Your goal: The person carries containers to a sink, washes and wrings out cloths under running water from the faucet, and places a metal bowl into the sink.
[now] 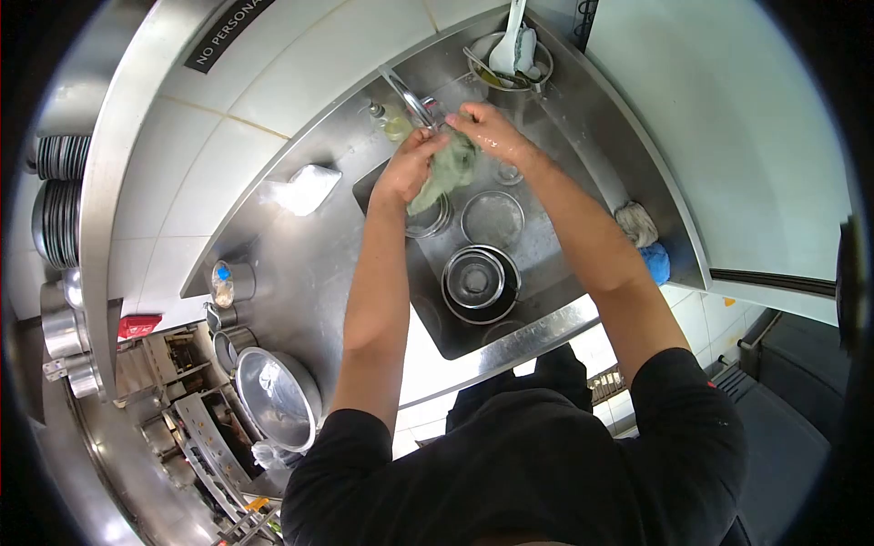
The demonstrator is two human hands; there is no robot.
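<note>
A wet pale green cloth point(452, 164) hangs bunched between my two hands, close to the metal tap point(410, 96) over the sink. My left hand point(415, 164) is closed on the cloth's left side. On the other side, my right hand point(494, 134) has its fingers curled at the cloth's upper edge, with wet skin showing. Beneath the cloth lies a stack of round metal dishes point(430, 220), partly covered by it. Round metal bowls point(475, 278) sit nested in the sink, near a flat round dish point(492, 219).
A soap bottle point(393, 122) stands behind my left hand. At the back right corner, a pot point(547, 68) holds a white ladle-like utensil and other tools. A white packet point(309, 188) and a large metal bowl point(279, 399) are left. Rags point(636, 224) lie at the right edge.
</note>
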